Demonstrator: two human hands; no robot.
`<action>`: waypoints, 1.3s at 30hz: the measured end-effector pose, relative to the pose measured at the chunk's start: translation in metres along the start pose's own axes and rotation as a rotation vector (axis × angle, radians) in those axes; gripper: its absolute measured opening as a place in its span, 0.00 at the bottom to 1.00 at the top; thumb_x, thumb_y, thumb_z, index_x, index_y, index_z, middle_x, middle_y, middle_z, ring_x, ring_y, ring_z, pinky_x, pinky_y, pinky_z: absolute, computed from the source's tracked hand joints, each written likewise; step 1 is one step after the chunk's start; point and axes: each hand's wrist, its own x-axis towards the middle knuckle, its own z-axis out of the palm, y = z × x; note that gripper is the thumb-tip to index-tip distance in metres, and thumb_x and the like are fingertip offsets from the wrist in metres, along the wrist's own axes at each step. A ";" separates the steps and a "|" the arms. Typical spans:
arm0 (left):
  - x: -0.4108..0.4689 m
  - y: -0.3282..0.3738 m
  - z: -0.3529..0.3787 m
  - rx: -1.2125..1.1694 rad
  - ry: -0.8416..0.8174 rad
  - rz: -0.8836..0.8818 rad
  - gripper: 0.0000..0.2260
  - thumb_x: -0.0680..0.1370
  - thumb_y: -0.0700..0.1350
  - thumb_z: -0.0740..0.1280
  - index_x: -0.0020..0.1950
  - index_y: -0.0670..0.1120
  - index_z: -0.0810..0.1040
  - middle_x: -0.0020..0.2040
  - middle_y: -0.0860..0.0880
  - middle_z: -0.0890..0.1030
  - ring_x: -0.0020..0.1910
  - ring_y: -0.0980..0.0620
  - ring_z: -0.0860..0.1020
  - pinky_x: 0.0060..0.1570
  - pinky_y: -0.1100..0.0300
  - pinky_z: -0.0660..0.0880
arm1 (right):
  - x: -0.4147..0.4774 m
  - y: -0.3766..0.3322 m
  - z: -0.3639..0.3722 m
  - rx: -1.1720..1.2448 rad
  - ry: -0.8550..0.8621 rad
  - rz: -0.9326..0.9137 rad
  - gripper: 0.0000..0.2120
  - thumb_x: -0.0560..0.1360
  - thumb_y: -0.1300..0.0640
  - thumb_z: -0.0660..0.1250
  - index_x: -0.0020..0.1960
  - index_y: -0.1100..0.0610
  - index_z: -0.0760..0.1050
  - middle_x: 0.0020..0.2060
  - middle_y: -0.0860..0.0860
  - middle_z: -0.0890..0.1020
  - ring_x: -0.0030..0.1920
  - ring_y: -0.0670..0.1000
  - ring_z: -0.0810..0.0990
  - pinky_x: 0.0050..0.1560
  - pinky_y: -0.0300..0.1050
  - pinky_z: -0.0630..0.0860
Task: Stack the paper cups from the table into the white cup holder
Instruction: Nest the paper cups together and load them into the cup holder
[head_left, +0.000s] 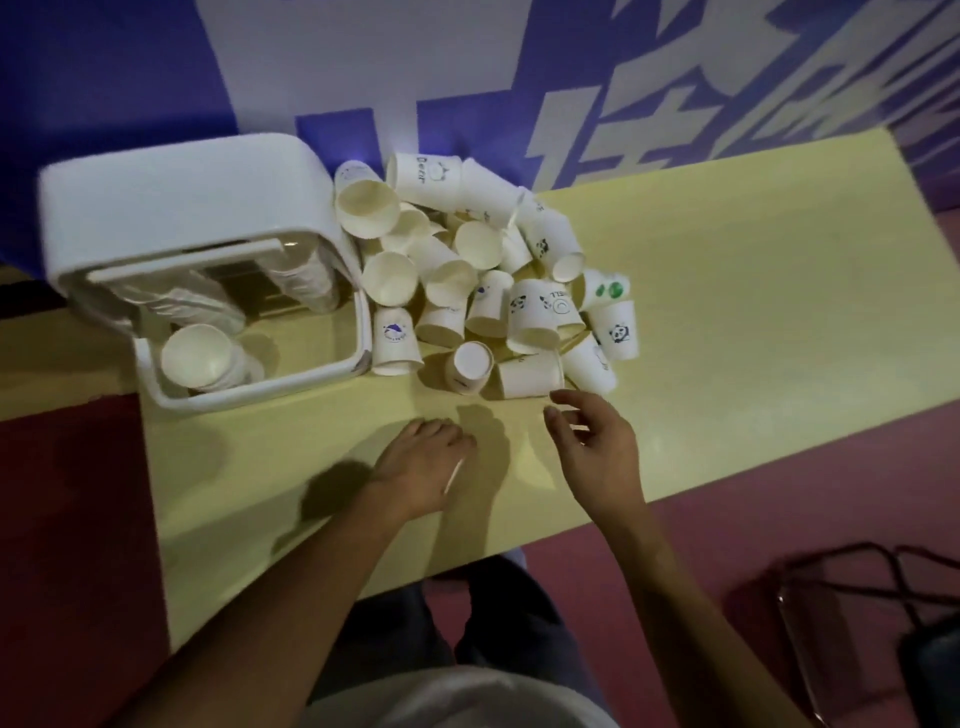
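Tabletop (727, 312): pale yellow, long, running from the left end to the far right corner; a red floor lies below its near edge.

White cup holder (171, 208): plastic, boxy with rounded corners, standing at the left end of the tabletop against the far edge, its open front facing the near edge; a stack of nested cups (200, 356) sits inside, mouth up.

Paper cups (483, 280): a loose heap just right of the holder, spreading from the far edge toward the middle; most are tipped on their sides, some upside down, some printed with pandas or blue marks; one cup on its side (530, 374) lies at the near rim of the heap.

Chair (857, 597): dark metal frame, on the floor past the near edge, to the right.

Right hand (597, 452): over the tabletop just short of the sideways cup; fingers spread and released, grasping nothing.

Left hand (421, 462): palm down near the near edge, below the heap; fingers relaxed, holding no cup.
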 end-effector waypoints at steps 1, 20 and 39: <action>0.001 0.000 0.002 -0.018 0.002 -0.011 0.36 0.72 0.55 0.73 0.77 0.53 0.65 0.72 0.51 0.71 0.71 0.48 0.68 0.72 0.53 0.61 | 0.002 0.007 -0.007 0.003 -0.002 0.014 0.10 0.79 0.56 0.70 0.60 0.54 0.82 0.52 0.47 0.84 0.47 0.39 0.81 0.42 0.28 0.74; 0.052 0.106 -0.118 -1.033 0.609 -0.356 0.32 0.66 0.54 0.82 0.61 0.66 0.66 0.59 0.69 0.75 0.58 0.66 0.74 0.48 0.65 0.71 | 0.196 0.059 -0.083 -0.173 -0.134 0.259 0.46 0.70 0.37 0.76 0.77 0.62 0.65 0.69 0.59 0.76 0.69 0.59 0.76 0.63 0.50 0.74; -0.007 0.038 -0.122 -1.139 0.776 -0.468 0.31 0.65 0.52 0.84 0.64 0.58 0.73 0.59 0.61 0.78 0.58 0.59 0.77 0.51 0.60 0.74 | 0.122 -0.038 -0.085 0.047 -0.019 -0.274 0.28 0.70 0.48 0.80 0.66 0.48 0.73 0.59 0.41 0.79 0.57 0.42 0.77 0.51 0.34 0.74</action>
